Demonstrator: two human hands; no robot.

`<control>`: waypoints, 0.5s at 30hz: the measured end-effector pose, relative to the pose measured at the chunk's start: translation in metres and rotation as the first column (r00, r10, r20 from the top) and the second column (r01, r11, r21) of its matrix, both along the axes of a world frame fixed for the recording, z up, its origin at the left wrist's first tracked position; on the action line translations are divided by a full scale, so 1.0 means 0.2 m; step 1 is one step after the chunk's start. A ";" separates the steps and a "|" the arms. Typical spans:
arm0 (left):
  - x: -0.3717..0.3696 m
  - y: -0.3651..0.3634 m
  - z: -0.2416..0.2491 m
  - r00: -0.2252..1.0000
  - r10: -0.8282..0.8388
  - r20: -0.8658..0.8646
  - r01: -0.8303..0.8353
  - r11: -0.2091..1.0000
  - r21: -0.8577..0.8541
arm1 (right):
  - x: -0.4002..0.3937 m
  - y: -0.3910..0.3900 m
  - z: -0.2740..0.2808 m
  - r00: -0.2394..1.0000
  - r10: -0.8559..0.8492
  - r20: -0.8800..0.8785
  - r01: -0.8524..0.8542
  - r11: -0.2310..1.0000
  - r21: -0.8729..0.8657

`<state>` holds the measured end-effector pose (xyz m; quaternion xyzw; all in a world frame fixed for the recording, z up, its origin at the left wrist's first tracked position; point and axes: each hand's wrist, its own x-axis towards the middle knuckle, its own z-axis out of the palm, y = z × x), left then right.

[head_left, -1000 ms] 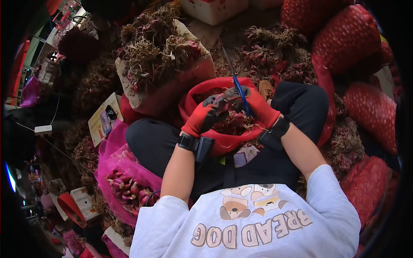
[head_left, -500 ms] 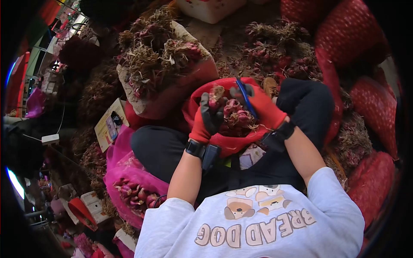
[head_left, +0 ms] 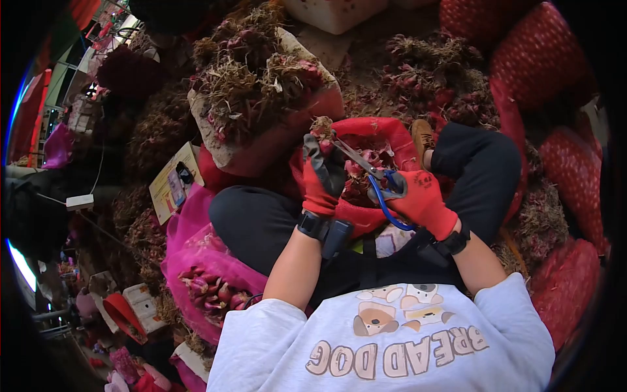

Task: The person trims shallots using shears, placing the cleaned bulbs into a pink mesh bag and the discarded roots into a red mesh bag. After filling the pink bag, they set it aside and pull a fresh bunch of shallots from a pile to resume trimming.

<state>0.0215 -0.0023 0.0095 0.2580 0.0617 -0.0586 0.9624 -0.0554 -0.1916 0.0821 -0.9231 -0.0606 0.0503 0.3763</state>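
Observation:
My left hand (head_left: pixel 321 173), in a red and grey glove, is closed around a shallot (head_left: pixel 322 130) with its dry top pointing up. My right hand (head_left: pixel 418 199), gloved the same way, grips blue-handled scissors (head_left: pixel 395 219). Their blades reach left and touch or nearly touch the shallot just below its dry top. Beneath both hands a red mesh bag (head_left: pixel 372 124) lies open between my legs, with more shallots (head_left: pixel 375 159) inside it.
A foam box (head_left: pixel 201 134) heaped with dried shallot bunches (head_left: pixel 245 85) stands ahead on the left. By my left knee is a pink mesh bag (head_left: pixel 179 245) of loose shallots. Filled red mesh sacks (head_left: pixel 539 62) line the right side. Shallot bunches (head_left: pixel 431 65) lie on the ground ahead.
The scissors have swung from upright to pointing left, with their blades now at the shallot. My right hand has moved lower and right. The whole view has shifted slightly.

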 end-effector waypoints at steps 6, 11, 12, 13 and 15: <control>0.02 -0.02 -0.11 0.937 0.130 0.324 -0.338 0.573 0.747 | 0.00 0.04 0.03 0.999 -0.029 -0.031 0.030 0.999 0.038; -0.01 -0.05 -0.09 0.990 0.143 0.012 -0.140 0.952 0.271 | -0.01 0.06 0.06 0.997 -0.057 -0.047 0.059 0.997 0.045; -0.01 -0.05 -0.09 0.989 0.144 0.018 -0.143 0.955 0.258 | -0.02 0.05 0.04 0.999 -0.049 -0.010 0.049 0.999 -0.006; -0.01 -0.05 -0.08 0.992 0.126 0.027 -0.128 0.971 0.200 | -0.03 0.05 0.01 0.999 -0.041 0.027 0.042 0.997 -0.058; -0.01 -0.04 -0.12 0.983 0.158 0.091 -0.176 0.948 0.264 | -0.03 0.06 -0.01 0.998 -0.027 0.055 0.034 0.991 -0.132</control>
